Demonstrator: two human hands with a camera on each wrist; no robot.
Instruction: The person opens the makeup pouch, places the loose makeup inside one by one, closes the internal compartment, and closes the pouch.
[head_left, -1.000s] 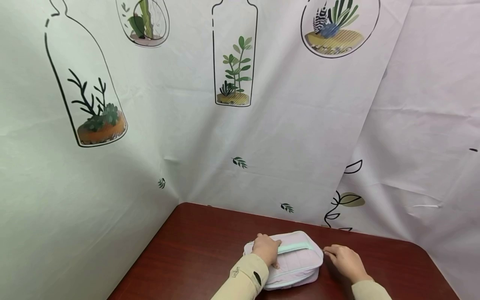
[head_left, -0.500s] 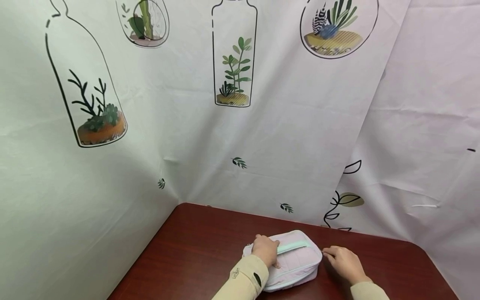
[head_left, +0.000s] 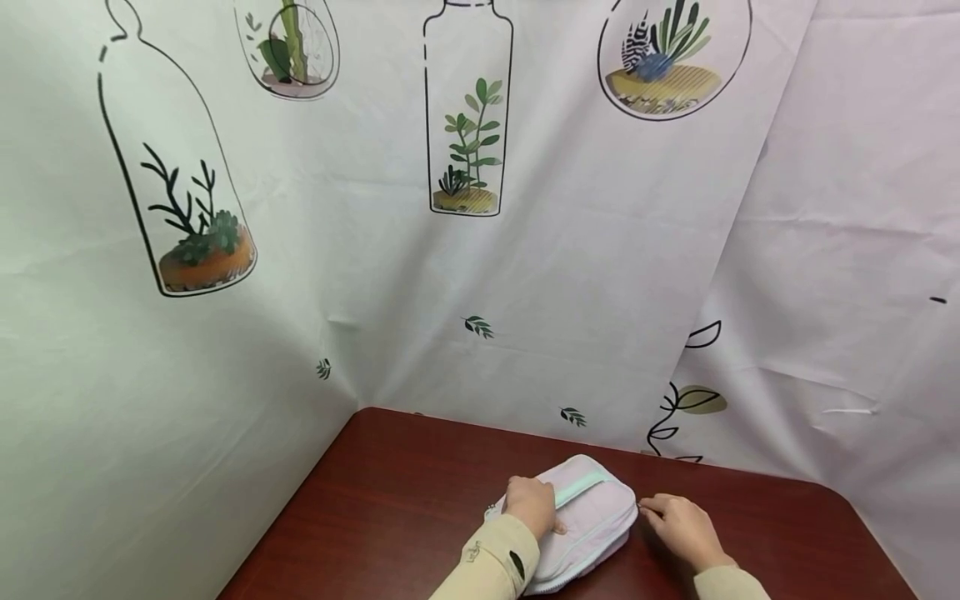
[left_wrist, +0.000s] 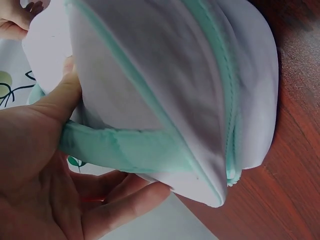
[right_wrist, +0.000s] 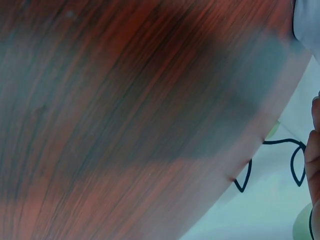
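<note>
A pale lilac zippered pouch (head_left: 600, 510) with a mint carrying strap (head_left: 581, 487) lies on the table. My left hand (head_left: 531, 504) grips its top at the strap's near end. In the left wrist view the strap (left_wrist: 135, 150) crosses between the thumb and the fingers (left_wrist: 132, 205), which press on the pouch. A mint zipper (left_wrist: 227, 80) runs along its side. At the pouch's right corner my right hand (head_left: 682, 527) pinches what looks like a zipper pull, mostly hidden by the fingertips. Only the edge of that hand (right_wrist: 314, 165) enters the right wrist view.
The dark red wooden table (head_left: 390, 492) has rounded far corners. Close behind it hangs a white cloth (head_left: 592, 275) printed with plants in bottles, which also covers the left side.
The pouch has turned counterclockwise under my left hand, its far end swinging back and to the left. My right hand has moved slightly left along with its corner.
</note>
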